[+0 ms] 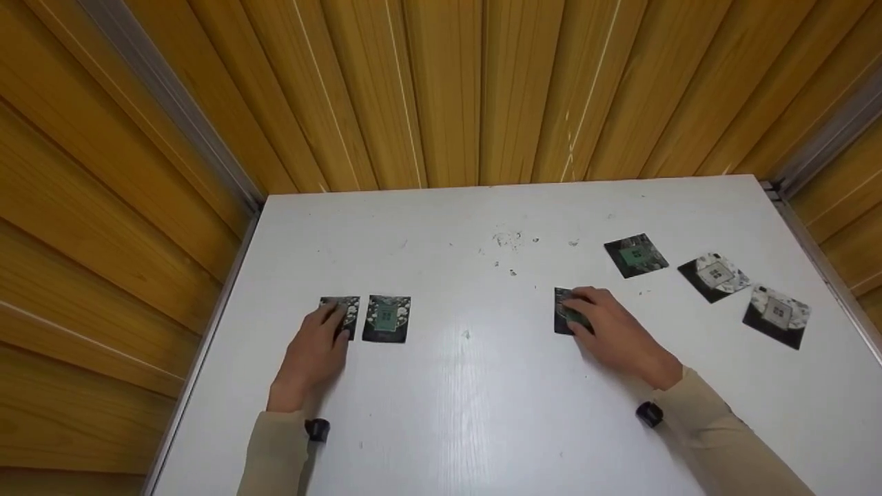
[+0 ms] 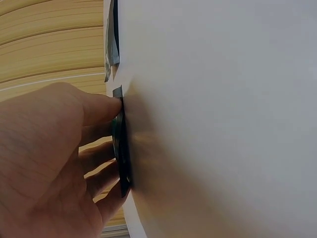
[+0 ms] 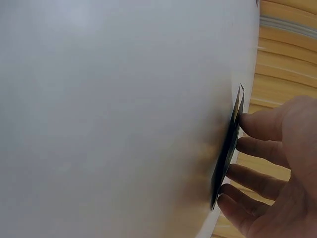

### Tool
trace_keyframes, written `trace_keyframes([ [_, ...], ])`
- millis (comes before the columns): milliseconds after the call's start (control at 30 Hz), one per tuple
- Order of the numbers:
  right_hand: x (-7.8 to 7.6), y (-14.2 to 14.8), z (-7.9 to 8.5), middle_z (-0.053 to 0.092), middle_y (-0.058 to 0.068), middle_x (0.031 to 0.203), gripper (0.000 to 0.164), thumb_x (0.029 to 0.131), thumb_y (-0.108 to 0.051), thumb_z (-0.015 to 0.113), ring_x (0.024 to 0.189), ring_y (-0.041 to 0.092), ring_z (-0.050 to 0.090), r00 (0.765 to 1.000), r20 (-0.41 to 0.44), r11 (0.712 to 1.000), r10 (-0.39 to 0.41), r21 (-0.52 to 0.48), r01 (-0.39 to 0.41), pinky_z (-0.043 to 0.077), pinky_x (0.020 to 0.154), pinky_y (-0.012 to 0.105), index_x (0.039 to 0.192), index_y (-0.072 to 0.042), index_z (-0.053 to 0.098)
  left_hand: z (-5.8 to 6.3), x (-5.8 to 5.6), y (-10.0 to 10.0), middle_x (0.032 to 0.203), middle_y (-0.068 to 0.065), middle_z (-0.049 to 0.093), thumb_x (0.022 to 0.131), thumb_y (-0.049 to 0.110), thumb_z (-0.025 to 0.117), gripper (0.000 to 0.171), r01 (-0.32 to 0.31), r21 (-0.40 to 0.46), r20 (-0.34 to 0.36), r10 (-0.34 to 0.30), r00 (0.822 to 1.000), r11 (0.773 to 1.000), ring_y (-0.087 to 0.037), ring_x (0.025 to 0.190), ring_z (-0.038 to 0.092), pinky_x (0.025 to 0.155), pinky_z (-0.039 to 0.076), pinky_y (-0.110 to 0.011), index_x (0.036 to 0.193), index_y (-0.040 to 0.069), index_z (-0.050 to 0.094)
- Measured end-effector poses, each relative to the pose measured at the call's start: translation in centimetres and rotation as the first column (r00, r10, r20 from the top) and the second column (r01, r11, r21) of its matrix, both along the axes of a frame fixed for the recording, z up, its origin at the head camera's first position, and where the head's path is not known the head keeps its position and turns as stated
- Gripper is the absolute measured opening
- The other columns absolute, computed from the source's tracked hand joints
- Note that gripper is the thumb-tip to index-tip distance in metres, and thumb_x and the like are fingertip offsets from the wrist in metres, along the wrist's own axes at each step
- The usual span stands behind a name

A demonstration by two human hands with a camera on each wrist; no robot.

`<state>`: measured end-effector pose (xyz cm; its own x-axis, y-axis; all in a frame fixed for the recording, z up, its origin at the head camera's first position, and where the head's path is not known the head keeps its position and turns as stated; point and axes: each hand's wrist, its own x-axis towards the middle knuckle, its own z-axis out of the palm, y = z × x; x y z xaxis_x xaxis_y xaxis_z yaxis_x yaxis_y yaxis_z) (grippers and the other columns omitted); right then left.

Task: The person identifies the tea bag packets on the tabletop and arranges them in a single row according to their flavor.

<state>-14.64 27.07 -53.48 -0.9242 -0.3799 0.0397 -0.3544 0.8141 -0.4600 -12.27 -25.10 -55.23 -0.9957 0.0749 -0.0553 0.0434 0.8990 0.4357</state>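
My left hand pinches the left packet beneath it; my right hand seemingly pinches the right packet under it. Sliding my left hand rightward could knock the neighbouring packet askew, the gap being narrow.

2 packets partly hidden, sleeves cut off

Tabletop: white, faintly glossy from where I watch.
Dark specks: scattered over the tabletop, densest, to my eye, toward its far side.
Far wall: ribbed, yellow-brown, wood-grained.
Left wall: similar finish.
Metal strip: grey, in the far left corner, between both walls.
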Motion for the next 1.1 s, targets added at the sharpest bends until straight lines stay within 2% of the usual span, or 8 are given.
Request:
trace_keyframes([
  [300, -0.3, -3.9, -0.1, 0.055, 0.024, 0.151, 0.041, 0.105, -0.019, 0.070, 0.141, 0.042, 0.053, 0.998, -0.032, 0.997, 0.062, 0.046, -0.060, 0.049, 0.115, 0.059, 0.142, -0.001, 0.067, 0.1, 0.1, 0.3, 0.171, -0.022, 0.036, 0.113, 0.025, 0.051, 0.055, -0.006, 0.001, 0.004, 0.006, 1.000, 1.000, -0.044, 0.159, 0.033, 0.127, 0.035, -0.062, 0.162, 0.002, 0.044],
  [600, -0.6, -8.9, -0.1, 0.055, 0.021, 0.153, 0.040, 0.104, -0.021, 0.071, 0.141, 0.037, 0.054, 0.994, 0.000, 0.994, 0.108, 0.027, -0.108, 0.049, 0.117, 0.054, 0.141, -0.005, 0.069, 0.1, 0.4, 0.0, 0.170, -0.023, 0.036, 0.112, 0.023, 0.051, 0.055, -0.021, -0.006, 0.010, 0.021, 1.000, 1.000, -0.045, 0.159, 0.032, 0.127, 0.034, -0.062, 0.162, 0.001, 0.043],
  [867, -1.0, -13.0, -0.1, 0.059, 0.013, 0.149, 0.040, 0.103, -0.024, 0.073, 0.135, 0.029, 0.057, 0.988, -0.024, 0.988, 0.152, 0.030, -0.151, 0.052, 0.114, 0.048, 0.139, -0.007, 0.070, 0.4, 0.2, 0.1, 0.171, -0.021, 0.035, 0.113, 0.024, 0.051, 0.055, -0.018, 0.001, 0.017, 0.018, 1.000, 1.000, -0.044, 0.159, 0.031, 0.128, 0.033, -0.062, 0.163, 0.002, 0.043],
  [1100, -1.4, -16.4, -0.2, 0.062, 0.011, 0.145, 0.039, 0.103, -0.025, 0.073, 0.129, 0.027, 0.058, 0.983, -0.035, 0.984, 0.178, -0.002, -0.178, 0.053, 0.111, 0.046, 0.137, -0.006, 0.072, 0.6, 0.1, 0.2, 0.171, -0.022, 0.035, 0.113, 0.023, 0.051, 0.054, -0.007, 0.014, 0.007, 0.007, 1.000, 1.000, -0.044, 0.159, 0.031, 0.127, 0.033, -0.062, 0.162, 0.001, 0.044],
])
